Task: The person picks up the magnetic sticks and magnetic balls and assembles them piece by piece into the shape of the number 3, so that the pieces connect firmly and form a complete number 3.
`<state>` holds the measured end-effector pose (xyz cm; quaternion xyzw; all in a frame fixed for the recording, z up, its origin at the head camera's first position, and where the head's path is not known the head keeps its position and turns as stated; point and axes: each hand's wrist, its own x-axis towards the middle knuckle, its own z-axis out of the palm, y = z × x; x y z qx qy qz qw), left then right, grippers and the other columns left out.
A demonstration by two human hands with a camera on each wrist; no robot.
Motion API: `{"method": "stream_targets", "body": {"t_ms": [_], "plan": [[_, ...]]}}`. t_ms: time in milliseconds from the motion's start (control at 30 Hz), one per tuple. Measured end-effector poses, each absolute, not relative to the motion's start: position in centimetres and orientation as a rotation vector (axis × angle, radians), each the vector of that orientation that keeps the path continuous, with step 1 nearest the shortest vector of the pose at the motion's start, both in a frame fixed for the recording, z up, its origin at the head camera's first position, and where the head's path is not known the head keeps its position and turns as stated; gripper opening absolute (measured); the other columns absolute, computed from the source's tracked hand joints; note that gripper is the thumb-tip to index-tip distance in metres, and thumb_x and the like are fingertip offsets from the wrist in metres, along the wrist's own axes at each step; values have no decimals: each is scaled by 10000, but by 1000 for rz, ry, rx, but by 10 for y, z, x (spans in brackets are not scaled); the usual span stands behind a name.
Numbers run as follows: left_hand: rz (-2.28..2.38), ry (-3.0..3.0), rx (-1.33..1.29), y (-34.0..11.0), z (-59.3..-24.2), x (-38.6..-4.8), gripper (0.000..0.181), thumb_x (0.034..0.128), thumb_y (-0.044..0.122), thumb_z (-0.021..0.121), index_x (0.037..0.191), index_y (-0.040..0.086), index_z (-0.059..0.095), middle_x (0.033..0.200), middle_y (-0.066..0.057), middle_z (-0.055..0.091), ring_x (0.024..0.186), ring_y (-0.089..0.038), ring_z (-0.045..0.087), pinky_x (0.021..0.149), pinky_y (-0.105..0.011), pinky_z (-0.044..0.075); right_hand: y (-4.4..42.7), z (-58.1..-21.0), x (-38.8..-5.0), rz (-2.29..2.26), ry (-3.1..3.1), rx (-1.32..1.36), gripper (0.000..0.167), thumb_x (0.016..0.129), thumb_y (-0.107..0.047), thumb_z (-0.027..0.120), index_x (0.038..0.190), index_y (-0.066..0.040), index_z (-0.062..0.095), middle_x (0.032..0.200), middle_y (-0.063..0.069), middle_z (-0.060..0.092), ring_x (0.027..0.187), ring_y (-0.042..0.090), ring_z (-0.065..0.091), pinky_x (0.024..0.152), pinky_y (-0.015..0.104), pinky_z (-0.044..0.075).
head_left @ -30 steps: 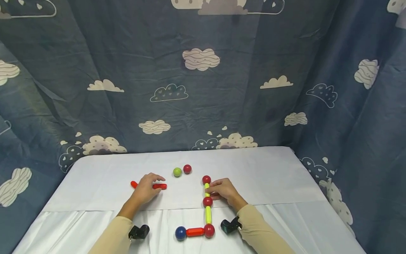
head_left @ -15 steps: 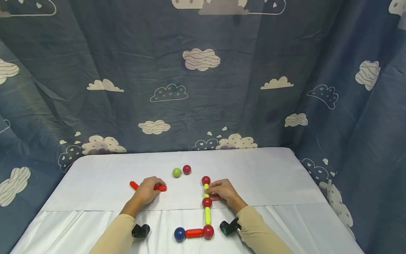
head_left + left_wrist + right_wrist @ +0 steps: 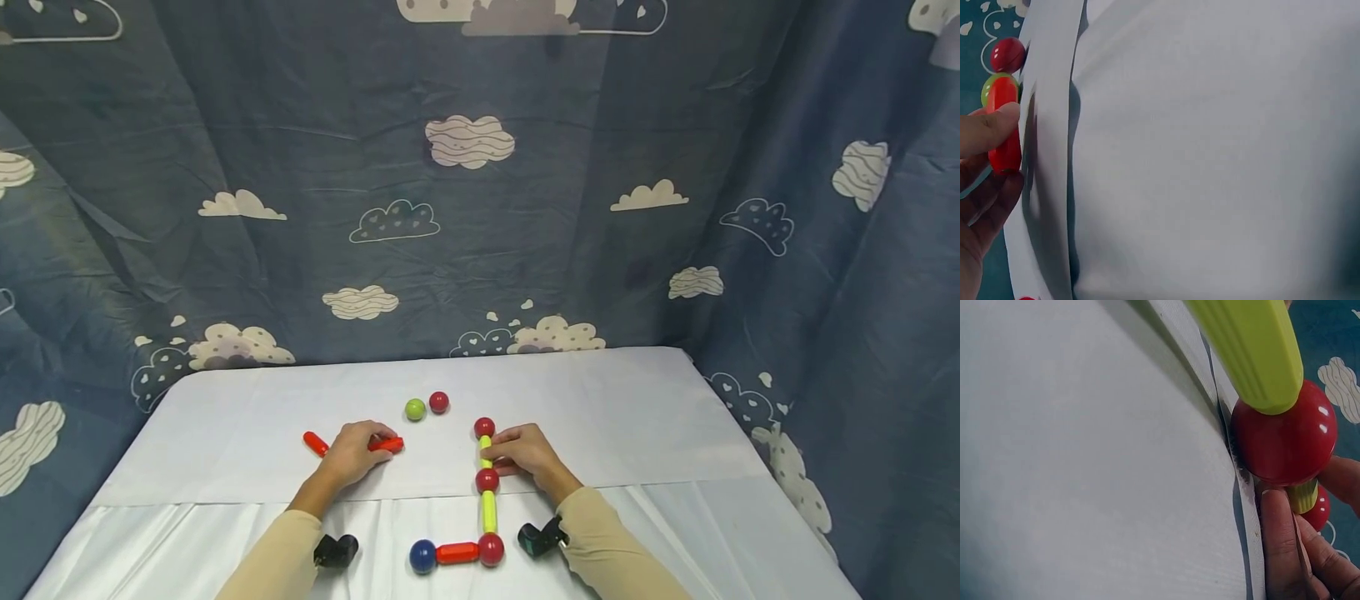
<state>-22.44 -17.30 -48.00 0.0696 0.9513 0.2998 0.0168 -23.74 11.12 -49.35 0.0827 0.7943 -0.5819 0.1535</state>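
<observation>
In the head view my left hand [image 3: 354, 460] pinches a red stick [image 3: 388, 445] between thumb and fingers; the left wrist view shows the thumb across this stick [image 3: 1005, 147]. A second red stick [image 3: 316, 443] lies left of that hand, partly hidden by it. My right hand [image 3: 528, 454] holds the upper yellow-green stick [image 3: 486, 450], which joins the far red ball [image 3: 484, 427] to the middle red ball [image 3: 487, 480]. A lower yellow-green stick [image 3: 489, 512] runs to the near red ball [image 3: 491, 550]. From there a red stick [image 3: 457, 553] leads left to a blue ball [image 3: 422, 557].
A loose green ball [image 3: 415, 409] and a loose red ball [image 3: 438, 402] sit side by side toward the back of the white-covered table [image 3: 600, 392]. A crease crosses the cloth. Behind hangs a dark blue curtain [image 3: 525, 250] with cloud prints.
My left fingers have closed on the red stick, and the hand has shifted slightly right with it. The right hand keeps its hold on the upper yellow-green stick.
</observation>
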Motion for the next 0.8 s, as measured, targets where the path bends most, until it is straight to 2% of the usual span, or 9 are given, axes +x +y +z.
{"method": "stream_targets", "body": {"t_ms": [200, 467, 633, 800], "plan": [[963, 2922, 252, -157, -479, -226, 253, 796, 97, 773, 1039, 135, 713, 926, 31, 647, 805, -145, 524, 778, -349, 482, 111, -495, -237, -1653, 2286, 267, 304, 747, -139, 827, 973, 4, 685, 836, 90, 685, 605, 144, 664, 581, 263, 540], [984, 2891, 358, -131, -476, -236, 239, 779, 109, 790, 1009, 98, 722, 844, 33, 615, 775, -143, 505, 728, -308, 455, 112, -495, -237, -1649, 2291, 255, 285, 757, -129, 816, 967, 5, 679, 818, 89, 677, 582, 134, 653, 571, 261, 539], [950, 2907, 450, -120, -477, -245, 247, 785, 108, 785, 1027, 96, 738, 895, 12, 640, 799, -150, 516, 754, -331, 471, 112, -496, -237, -1634, 2294, 268, 283, 756, -144, 821, 961, -3, 685, 819, 86, 678, 585, 139, 655, 570, 252, 535], [874, 2929, 437, -108, -475, -249, 262, 797, 62, 765, 1056, 77, 721, 962, -37, 641, 877, -187, 530, 875, -402, 481, 111, -496, -237, -1643, 2289, 264, 278, 755, -136, 820, 959, -3, 685, 833, 87, 678, 596, 141, 660, 579, 257, 539]]}}
